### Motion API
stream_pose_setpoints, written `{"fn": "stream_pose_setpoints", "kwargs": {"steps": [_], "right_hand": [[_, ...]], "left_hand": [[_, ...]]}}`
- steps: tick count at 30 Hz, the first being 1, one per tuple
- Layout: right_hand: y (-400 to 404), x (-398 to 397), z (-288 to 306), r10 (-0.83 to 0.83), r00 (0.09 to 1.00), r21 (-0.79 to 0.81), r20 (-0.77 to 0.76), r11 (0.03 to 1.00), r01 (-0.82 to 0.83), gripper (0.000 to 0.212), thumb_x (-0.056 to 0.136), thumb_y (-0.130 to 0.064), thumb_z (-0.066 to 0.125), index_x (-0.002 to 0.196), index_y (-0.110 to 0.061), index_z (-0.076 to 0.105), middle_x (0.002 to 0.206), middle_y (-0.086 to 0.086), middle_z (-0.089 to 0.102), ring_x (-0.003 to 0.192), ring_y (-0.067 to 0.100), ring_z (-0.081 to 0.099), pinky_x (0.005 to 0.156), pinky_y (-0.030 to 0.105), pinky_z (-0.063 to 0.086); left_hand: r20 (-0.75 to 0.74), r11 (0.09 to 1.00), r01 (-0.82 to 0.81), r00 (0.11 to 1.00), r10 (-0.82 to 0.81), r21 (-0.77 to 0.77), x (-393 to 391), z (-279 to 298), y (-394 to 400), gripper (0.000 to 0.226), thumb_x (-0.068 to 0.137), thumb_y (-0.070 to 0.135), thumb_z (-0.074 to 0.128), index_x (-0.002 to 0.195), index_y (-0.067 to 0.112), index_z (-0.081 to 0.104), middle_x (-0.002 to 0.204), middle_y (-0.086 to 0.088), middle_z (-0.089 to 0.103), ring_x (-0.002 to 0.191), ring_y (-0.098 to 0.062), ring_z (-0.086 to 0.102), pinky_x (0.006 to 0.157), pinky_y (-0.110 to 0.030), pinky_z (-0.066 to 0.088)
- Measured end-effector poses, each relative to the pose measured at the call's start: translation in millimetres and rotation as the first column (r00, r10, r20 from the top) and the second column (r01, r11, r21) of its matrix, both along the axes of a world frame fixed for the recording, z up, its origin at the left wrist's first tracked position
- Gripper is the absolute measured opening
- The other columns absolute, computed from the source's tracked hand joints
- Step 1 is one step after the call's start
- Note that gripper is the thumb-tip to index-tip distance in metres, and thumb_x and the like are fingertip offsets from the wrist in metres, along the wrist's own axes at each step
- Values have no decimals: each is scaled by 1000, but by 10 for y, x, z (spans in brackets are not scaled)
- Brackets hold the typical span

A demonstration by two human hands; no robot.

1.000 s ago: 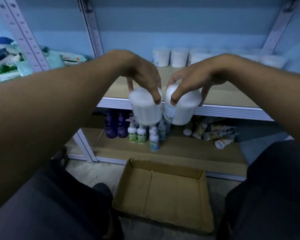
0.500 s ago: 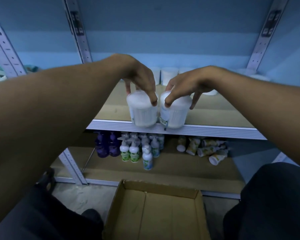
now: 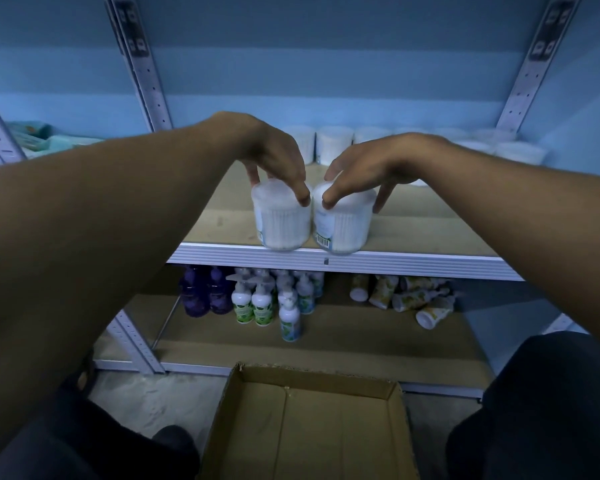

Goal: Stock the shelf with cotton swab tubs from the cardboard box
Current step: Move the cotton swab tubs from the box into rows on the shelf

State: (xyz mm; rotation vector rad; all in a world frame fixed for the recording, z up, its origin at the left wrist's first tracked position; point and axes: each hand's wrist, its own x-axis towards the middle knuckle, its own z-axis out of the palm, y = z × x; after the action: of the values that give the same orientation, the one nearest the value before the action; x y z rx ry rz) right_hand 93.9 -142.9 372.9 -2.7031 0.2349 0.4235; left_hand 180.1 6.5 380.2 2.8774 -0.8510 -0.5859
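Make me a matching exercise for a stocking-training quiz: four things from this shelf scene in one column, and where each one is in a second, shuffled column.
Things:
1. left tub
2. cardboard box
3. purple bottles
4. tipped tubes

Places:
A. lower shelf, right part, lying down
B. on the floor, nothing visible inside
C. front edge of the middle shelf, under the left hand
D. lower shelf, left end, upright

Pairs: 1-C, 2-B, 3-D, 4-A
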Motion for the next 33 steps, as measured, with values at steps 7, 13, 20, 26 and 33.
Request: {"fn": "stream_pose_setpoints", "kwargs": {"steps": [7, 13, 20, 26, 33], "right_hand": [[-43, -72, -5, 77, 992, -155, 104, 986, -60, 90, 68, -63, 80, 146, -39, 42, 151, -9, 41, 133, 24, 45, 99, 38, 47], [-3, -232, -108, 191, 956, -274, 221, 953, -128, 72, 67, -59, 84, 130, -36, 57, 133, -9, 56, 118, 18, 53, 94, 34, 46], [19, -240, -212, 189, 927, -284, 324, 954, -95, 47, 78, -33, 83, 121, -32, 64, 126, 0, 59, 112, 19, 50, 85, 35, 47], [6, -111, -235, 171, 927, -285, 334, 956, -74, 46, 79, -31, 83, 122, -30, 65, 122, 0, 61, 120, 19, 49, 80, 32, 42], [-69, 174, -261, 151, 929, -293, 339, 955, -48, 47, 79, -30, 83, 123, -29, 65, 126, 3, 60, 120, 21, 49, 79, 32, 41]], "left_hand": [[10, 999, 9, 1000, -9, -49, -71, 54, 95, 90, 68, 54, 82, 145, 28, 45, 146, 9, 45, 133, -21, 44, 98, -45, 52], [125, 998, 65, 990, -65, 5, -213, 22, 182, 82, 67, 45, 86, 138, 27, 48, 135, 6, 49, 120, -24, 51, 90, -42, 58], [155, 996, 81, 985, -76, -24, -218, -45, 270, 56, 69, 35, 88, 118, 25, 62, 120, 2, 59, 108, -26, 59, 81, -41, 61], [193, 995, 79, 979, -67, -58, -124, -88, 231, 57, 67, 39, 89, 118, 26, 66, 115, 5, 64, 105, -24, 62, 77, -38, 62], [226, 994, 74, 973, -53, -85, 144, -143, 138, 57, 66, 41, 89, 117, 25, 68, 112, 5, 66, 102, -25, 65, 76, -37, 62]]}}
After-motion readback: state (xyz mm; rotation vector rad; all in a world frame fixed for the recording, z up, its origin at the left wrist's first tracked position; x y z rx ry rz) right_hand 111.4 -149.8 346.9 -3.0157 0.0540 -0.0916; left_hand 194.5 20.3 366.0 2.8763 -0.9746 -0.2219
